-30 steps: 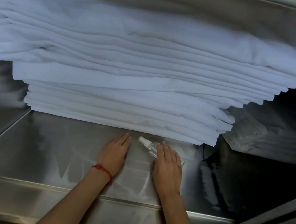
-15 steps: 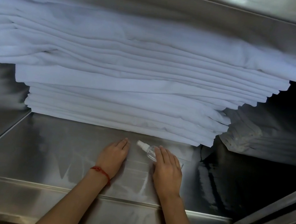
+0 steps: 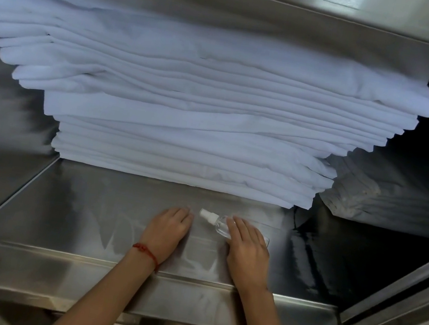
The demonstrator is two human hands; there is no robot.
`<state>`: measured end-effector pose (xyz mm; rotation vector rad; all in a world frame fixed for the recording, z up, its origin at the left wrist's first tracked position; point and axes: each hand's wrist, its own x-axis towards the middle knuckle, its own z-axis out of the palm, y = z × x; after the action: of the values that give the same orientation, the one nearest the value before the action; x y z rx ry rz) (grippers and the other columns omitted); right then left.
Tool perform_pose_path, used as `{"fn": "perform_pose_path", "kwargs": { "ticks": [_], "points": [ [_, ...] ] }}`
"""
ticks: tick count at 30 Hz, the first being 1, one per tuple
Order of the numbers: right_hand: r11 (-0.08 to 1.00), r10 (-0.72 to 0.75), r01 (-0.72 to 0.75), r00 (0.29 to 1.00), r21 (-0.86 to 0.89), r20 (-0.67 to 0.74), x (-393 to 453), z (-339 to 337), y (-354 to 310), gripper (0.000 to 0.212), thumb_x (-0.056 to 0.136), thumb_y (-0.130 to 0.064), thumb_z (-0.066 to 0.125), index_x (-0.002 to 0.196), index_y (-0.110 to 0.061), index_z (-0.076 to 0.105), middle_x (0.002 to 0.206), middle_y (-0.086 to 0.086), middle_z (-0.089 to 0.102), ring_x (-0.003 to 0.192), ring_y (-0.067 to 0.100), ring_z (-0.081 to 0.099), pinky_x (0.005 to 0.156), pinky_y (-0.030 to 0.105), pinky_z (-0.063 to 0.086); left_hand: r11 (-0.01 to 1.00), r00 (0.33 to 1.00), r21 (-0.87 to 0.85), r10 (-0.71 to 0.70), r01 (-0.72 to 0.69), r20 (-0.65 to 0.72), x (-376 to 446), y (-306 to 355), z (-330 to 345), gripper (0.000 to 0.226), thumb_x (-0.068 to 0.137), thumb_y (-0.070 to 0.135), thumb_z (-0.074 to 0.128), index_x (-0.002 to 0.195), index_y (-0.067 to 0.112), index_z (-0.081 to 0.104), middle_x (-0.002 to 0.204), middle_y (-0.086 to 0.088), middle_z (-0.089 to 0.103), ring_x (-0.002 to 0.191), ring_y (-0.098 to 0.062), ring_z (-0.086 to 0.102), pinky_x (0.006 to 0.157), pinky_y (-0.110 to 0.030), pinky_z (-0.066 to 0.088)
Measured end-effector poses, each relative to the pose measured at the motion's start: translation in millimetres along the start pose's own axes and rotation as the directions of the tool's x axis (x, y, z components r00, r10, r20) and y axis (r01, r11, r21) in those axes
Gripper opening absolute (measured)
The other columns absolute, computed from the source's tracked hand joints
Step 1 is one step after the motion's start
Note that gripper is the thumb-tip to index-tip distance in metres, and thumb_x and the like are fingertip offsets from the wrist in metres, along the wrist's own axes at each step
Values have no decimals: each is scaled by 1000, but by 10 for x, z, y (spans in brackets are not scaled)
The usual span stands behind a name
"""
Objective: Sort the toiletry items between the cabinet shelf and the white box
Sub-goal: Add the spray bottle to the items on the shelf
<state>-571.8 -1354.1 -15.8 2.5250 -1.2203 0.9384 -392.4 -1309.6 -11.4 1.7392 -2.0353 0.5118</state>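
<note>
Both hands flat on shelf (image 3: 83,215) – R hand (image 3: 246,246) over spray bottle (image 3: 213,219), linen stack (image 3: 186,119) behind.

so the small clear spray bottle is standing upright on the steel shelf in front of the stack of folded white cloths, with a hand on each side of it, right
Not quite. The small clear spray bottle with the white nozzle lies on its side on the stainless steel cabinet shelf, not upright, as the head view shows. The rest holds: it is in front of the stack of folded white cloths, with the left hand beside it and the right hand over its body.
</note>
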Motion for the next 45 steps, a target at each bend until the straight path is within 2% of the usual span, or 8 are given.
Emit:
{"fn": "perform_pose_path", "kwargs": {
  "ticks": [8,13,16,22,28,34,42,45],
  "points": [
    [1000,-23,23,1000,-13,-10,-74,-46,-81,57,42,5,85,96,-7,73,97,9,72,86,23,70,77,35,56,999,999,-2,34,-35,-37,-167,-77,-89,55,25,5,95,77,4,75,79,-11,73,65,-22,71,56,-27,57],
    [1000,-31,31,1000,3,-1,-107,-35,-164,63,42,3,88,103,-5,71,102,11,71,92,25,69,79,40,56,998,991,0,58,-58,-124,-271,-151,-162,55,29,-2,93,80,2,75,82,-14,73,68,-24,71,59,-30,58],
    [999,-49,50,998,20,-28,-92,-15,-215,61,46,8,85,104,-5,71,104,11,71,94,25,69,81,39,56,997,984,10,72,-71,-163,-326,-199,-184,54,31,-7,91,82,1,75,84,-16,73,70,-25,71,61,-32,58],
    [995,-89,92,995,49,-52,-33,-15,-249,55,55,1,87,106,-5,71,107,11,70,97,25,68,83,38,55,996,975,39,88,-81,-205,-404,-227,-218,56,34,-8,90,87,-1,75,91,-17,73,77,-26,72,66,-35,59],
    [986,-129,132,991,103,-31,62,-35,-229,56,56,-3,89,109,-5,70,110,12,69,99,26,68,82,42,57,997,977,69,38,-23,-211,-477,-161,-245,57,37,-3,92,91,0,75,95,-16,72,82,-26,72,69,-38,59],
    [961,-201,211,977,180,-75,148,-44,-193,51,61,-8,87,108,-3,70,111,14,69,101,27,67,80,45,57,993,975,112,-10,36,-224,-541,-70,-306,57,37,-2,92,91,1,75,97,-17,72,84,-27,71,70,-40,58],
    [920,-302,319,947,227,-107,186,9,-214,54,55,-3,89,106,-4,71,108,12,70,97,26,68,82,41,54,976,978,173,-101,133,-183,-708,48,-381,62,35,2,94,94,1,74,98,-17,71,86,-29,71,70,-42,59],
    [893,-348,370,929,255,-130,192,0,-240,54,54,0,88,105,-3,71,106,13,70,96,26,69,82,38,54,964,969,199,-135,176,-205,-765,94,-414,60,36,-2,93,93,2,74,98,-18,71,86,-29,71,70,-42,59]
  ]
}}
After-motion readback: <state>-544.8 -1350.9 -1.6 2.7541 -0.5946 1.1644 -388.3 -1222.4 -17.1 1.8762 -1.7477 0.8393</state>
